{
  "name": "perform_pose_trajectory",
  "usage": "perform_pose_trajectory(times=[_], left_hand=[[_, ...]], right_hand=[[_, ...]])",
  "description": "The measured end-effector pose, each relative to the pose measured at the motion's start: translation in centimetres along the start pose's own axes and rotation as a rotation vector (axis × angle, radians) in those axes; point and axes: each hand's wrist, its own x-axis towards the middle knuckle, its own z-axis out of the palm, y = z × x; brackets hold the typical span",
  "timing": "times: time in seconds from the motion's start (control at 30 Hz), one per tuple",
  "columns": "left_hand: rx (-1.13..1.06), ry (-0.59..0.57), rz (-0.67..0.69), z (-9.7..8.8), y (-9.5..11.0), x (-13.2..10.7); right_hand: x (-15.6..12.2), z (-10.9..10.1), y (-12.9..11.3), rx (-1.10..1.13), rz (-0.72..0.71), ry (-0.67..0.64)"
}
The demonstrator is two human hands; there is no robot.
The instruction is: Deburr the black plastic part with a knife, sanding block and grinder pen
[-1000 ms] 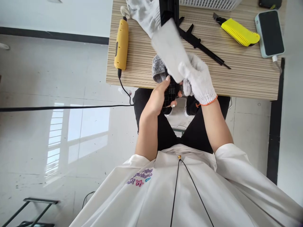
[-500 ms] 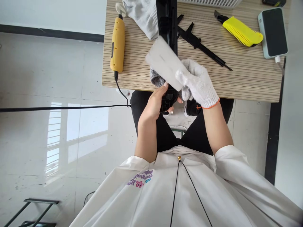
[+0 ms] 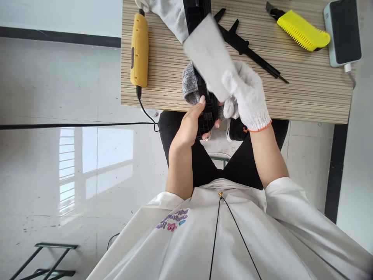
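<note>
Your bare left grip (image 3: 189, 126) is clamped around the near end of the black part (image 3: 208, 116), thumb on its upper face and fingertips showing at the far side; this end sits at the desk (image 3: 309, 93) edge, above your lap, and the part runs away from you over the desk. Your gloved right grip (image 3: 247, 97) is closed on the near end of a pale flat slab (image 3: 208, 56), which covers the part's middle; contact between the two cannot be confirmed. The black part is judged light, stiff plastic, its smooth faces likely slippery and its thin ribs liable to chip; hold it by the solid side edges, clear of the ribs. The slab is judged light and fairly rigid, possibly brittle at its corners; pinch it flat across the near end. Grey fabric (image 3: 189, 81) shows beside the part, apparently soft enough to cushion it.
</note>
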Motion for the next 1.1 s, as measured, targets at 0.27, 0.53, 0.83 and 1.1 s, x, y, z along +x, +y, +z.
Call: perform_pose_trajectory(times=[0.27,0.53,0.83,1.1], left_hand=[[-0.034,0.001,-0.029,-0.18,-0.23,0.19],[-0.012,0.034,-0.07,-0.33,-0.4,0.37],[-0.037,-0.016,0.007,-0.09,-0.11,0.12],[0.007,0.042,-0.063,-0.14,-0.2,0.42]], right_hand=[[-0.1,-0.26,-0.14,0.013,-0.012,-0.003],[0.06,-0.09,-0.03,0.007,-0.013,0.035],[0.16,-0.24,0.12,-0.013,-0.013,-0.08],[0.28,0.02,0.19,0.019,-0.023,-0.056]])
